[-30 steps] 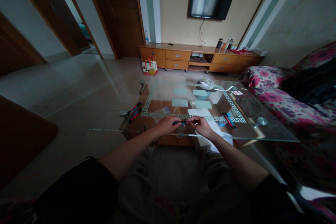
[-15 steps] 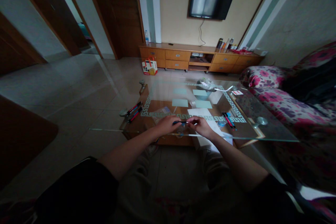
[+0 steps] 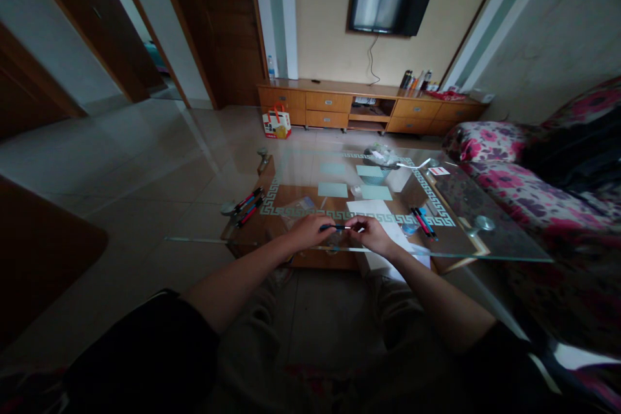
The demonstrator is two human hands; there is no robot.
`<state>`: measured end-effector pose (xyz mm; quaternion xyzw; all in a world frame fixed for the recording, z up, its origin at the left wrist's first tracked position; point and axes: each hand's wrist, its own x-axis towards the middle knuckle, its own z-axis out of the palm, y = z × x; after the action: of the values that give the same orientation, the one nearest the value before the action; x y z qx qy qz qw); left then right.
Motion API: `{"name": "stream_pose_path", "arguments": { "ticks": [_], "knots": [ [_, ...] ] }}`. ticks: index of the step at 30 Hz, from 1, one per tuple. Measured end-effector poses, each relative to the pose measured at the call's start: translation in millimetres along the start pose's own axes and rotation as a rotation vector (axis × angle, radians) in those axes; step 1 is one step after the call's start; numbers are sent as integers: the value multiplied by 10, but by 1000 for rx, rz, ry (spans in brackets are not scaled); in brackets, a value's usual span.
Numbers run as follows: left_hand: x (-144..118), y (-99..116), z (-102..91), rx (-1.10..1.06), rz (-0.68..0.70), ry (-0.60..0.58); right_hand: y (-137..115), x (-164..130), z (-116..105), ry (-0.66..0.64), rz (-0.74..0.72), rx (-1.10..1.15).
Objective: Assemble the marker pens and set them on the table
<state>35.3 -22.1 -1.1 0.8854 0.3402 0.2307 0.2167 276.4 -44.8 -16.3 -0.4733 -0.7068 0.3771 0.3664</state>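
Above the near edge of the glass table, a slim dark pen (image 3: 339, 227) lies level between my two hands. My left hand (image 3: 309, 231) is closed around its left part. The fingers of my right hand (image 3: 371, 233) pinch its right end, where a short pale tip shows. On the glass left of my hands lies a group of black, red and blue pens (image 3: 249, 206). A smaller group of similar pens (image 3: 424, 223) lies to the right. White paper (image 3: 371, 208) shows beneath and beyond my right hand.
The glass coffee table (image 3: 509, 249) has a shelf beneath it. Toward its far right are a clear plastic bag (image 3: 383, 155) and a red-and-white card (image 3: 439, 171). A floral sofa (image 3: 504, 181) stands at the right. A wooden TV cabinet (image 3: 327, 102) and a carton bag (image 3: 276, 124) are beyond.
The hands stay almost in place. Slightly more of the pen's pale tip shows beside my right fingers. Both pen groups lie as before.
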Motion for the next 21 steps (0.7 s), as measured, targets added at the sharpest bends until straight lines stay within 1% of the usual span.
{"name": "stream_pose_path", "arguments": {
  "ticks": [9, 16, 21],
  "knots": [
    [4, 26, -22, -16, 8, -10, -56, -15, -6, -24, 6, -23],
    [1, 0, 5, -21, 1, -3, -127, -25, -15, -57, 15, -37],
    [-3, 18, -12, -17, 23, -5, -140, -35, -16, -61, 29, -53]
  ]
}}
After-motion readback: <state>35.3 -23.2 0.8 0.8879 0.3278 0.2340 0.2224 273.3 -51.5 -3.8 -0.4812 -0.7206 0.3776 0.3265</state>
